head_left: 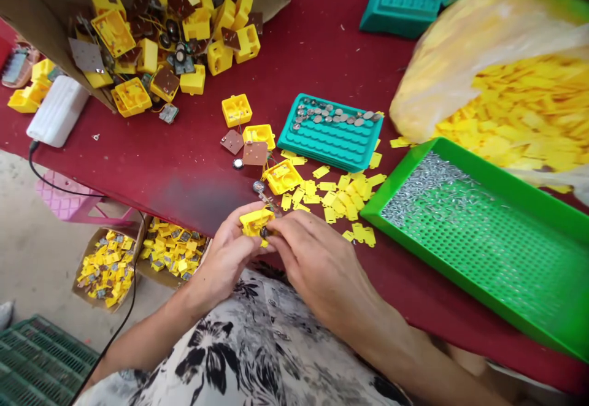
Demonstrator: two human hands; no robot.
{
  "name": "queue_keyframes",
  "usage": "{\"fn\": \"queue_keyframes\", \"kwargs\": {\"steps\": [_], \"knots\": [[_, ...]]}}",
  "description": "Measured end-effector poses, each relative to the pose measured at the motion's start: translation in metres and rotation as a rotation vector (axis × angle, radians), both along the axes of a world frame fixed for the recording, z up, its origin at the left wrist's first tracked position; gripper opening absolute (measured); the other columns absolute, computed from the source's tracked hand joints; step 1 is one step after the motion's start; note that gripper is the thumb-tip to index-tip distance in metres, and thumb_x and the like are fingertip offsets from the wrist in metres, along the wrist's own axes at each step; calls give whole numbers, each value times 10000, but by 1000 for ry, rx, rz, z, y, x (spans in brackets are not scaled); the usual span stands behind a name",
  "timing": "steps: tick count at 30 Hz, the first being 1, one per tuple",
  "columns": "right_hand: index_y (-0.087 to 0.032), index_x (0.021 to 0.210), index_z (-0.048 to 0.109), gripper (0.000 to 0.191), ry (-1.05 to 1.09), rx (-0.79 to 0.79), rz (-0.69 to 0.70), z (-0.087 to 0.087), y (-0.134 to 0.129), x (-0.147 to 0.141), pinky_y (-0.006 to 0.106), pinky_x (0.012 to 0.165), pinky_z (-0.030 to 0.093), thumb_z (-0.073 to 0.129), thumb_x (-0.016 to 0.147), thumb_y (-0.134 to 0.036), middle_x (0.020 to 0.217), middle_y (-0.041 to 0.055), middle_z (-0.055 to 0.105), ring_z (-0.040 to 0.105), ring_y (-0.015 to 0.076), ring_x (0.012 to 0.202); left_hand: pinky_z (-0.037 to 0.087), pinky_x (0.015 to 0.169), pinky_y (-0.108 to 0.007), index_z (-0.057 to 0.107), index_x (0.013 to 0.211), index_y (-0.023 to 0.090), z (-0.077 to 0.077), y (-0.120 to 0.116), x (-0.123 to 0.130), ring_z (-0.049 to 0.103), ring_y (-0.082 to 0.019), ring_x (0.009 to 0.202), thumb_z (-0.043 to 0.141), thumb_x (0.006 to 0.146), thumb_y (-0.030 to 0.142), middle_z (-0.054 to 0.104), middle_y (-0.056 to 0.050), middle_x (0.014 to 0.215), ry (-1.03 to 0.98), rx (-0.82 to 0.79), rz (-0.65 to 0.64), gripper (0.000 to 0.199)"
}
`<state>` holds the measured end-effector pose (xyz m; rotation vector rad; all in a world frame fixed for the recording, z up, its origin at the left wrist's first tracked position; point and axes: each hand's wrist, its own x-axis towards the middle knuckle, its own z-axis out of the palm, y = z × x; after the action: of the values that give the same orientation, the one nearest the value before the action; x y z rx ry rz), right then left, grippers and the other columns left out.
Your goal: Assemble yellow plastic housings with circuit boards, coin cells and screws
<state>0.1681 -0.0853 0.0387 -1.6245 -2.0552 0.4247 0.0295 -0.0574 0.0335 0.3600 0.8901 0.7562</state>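
The left hand (225,259) and right hand (317,259) are together, wrists bent, pinching a yellow plastic housing (254,222) at the near edge of the red table (138,160); its dark part (264,232) is perhaps a magnet.

left hand (225,259): holds yellow plastic housing (254,222) | right hand (319,265): pinches dark round part (264,232) in it

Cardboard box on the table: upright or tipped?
Tipped: the cardboard box lies on its side, yellow plastic housings spilling onto the red tabletop.
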Motion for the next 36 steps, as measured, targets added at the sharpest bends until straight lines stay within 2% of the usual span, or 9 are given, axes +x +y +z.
{"fn": "queue_keyframes", "kwargs": {"steps": [4,11,17,21,24,27,31,33,36], "knots": [[-135,843,618,159,12,83,-62,-4,-2,-4,326,634,445,489,920,-81,822,89,637,575,194,741,514,882,-343,588,1110,202,0,4,1,635,-220,1047,637,690,128,686,-54,1090,49,-17,22,430],[-112,945,604,133,36,87,37,-10,-2,1,339,720,481,499,900,-43,865,95,626,580,208,828,499,905,-358,574,1115,193,1,5,1,628,-214,1019,631,688,141,671,-42,1036,74,-27,-1,434],[-103,950,602,190,-136,66,98,3,-3,5,358,708,468,487,858,17,871,109,609,552,231,820,464,928,-355,565,1146,178,3,4,2,614,-222,1034,608,684,153,672,-51,1053,71,19,-50,465],[-97,849,612,251,-267,70,124,13,-3,0,361,628,444,445,782,78,801,121,591,532,243,742,449,907,-333,565,1182,191,3,0,1,598,-210,1022,584,690,143,651,-46,1097,176,57,-113,495],[-108,777,605,252,-311,86,103,15,-1,-4,362,586,433,436,766,79,739,112,580,521,242,683,454,862,-309,574,1187,197,3,-1,0,588,-191,974,580,669,122,644,-34,1069,223,83,-124,523],[-120,785,608,181,-186,84,84,12,4,-2,341,587,452,490,841,6,746,90,604,556,218,682,476,816,-285,582,1135,193,5,2,0,599,-156,878,590,631,99,654,-10,984,119,30,-61,513],[-153,930,623,92,65,-21,80,13,9,10,256,650,505,613,863,-91,843,27,661,624,139,736,508,770,-260,603,1025,164,8,5,0,618,-119,792,656,638,93,664,-5,907,-48,-73,-4,397],[-172,980,621,146,142,-23,40,16,8,15,233,684,520,643,852,-107,884,9,674,639,118,764,518,744,-247,602,1031,153,7,6,0,628,-114,781,704,679,117,670,-13,893,-55,-75,-10,368],[-183,987,620,122,208,22,-69,21,5,19,219,686,527,636,872,-145,886,4,664,634,103,758,540,706,-247,576,1077,143,4,7,-1,658,-118,754,773,705,163,684,-30,919,-14,-43,-32,422]]}}
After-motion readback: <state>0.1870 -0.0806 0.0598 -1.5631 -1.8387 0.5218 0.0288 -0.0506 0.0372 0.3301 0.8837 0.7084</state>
